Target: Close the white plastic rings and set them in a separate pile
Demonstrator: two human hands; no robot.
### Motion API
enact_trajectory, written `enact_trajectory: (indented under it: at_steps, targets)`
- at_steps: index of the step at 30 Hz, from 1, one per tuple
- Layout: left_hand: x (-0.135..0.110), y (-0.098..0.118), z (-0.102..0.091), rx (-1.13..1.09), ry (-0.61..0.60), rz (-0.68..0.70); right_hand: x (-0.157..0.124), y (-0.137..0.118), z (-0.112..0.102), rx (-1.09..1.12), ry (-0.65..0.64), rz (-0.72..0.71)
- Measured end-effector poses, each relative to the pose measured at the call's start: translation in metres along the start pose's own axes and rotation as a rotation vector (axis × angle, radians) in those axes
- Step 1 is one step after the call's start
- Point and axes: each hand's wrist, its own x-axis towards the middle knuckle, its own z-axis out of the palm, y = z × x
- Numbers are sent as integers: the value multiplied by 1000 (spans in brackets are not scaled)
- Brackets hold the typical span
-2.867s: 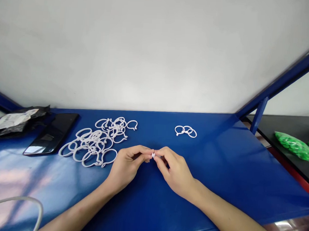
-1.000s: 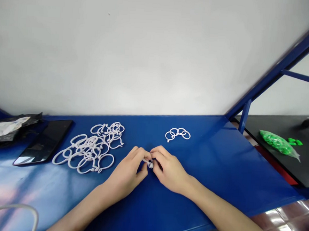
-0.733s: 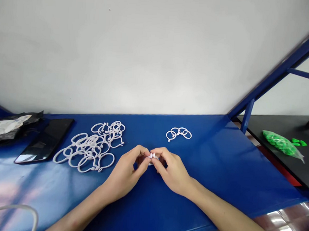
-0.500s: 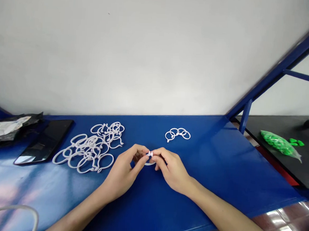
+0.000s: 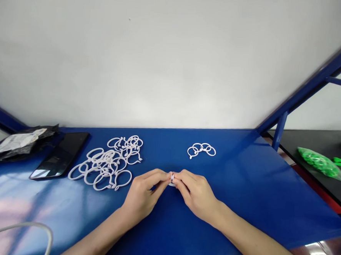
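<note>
Just below the middle of the frame, the left hand [image 5: 143, 193] and right hand [image 5: 201, 194] pinch a white ring [image 5: 172, 178] between closed fingertips, its ends nearer together than half a second ago. The small ring cluster [image 5: 206, 149], right of centre, has gained a loop since the earliest view.

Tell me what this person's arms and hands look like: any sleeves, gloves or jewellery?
The left hand and right hand are bare, with no glove, watch, bracelet or finger ring showing. The left forearm and right forearm are slim, narrowing toward the wrists, and sleeveless as far as visible.
</note>
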Motion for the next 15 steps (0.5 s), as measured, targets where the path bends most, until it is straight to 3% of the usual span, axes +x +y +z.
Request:
enact_trajectory:
  at_steps: [9,12,15]
  targets:
    - [-2,-17,0,261,-124,172,3,8,-2,-71,-174,61]
    - [5,-22,-11,509,-151,217,5,12,0,-138,-141,92]
    - [12,-28,-29,851,-120,106,11,21,-8,-277,-71,175]
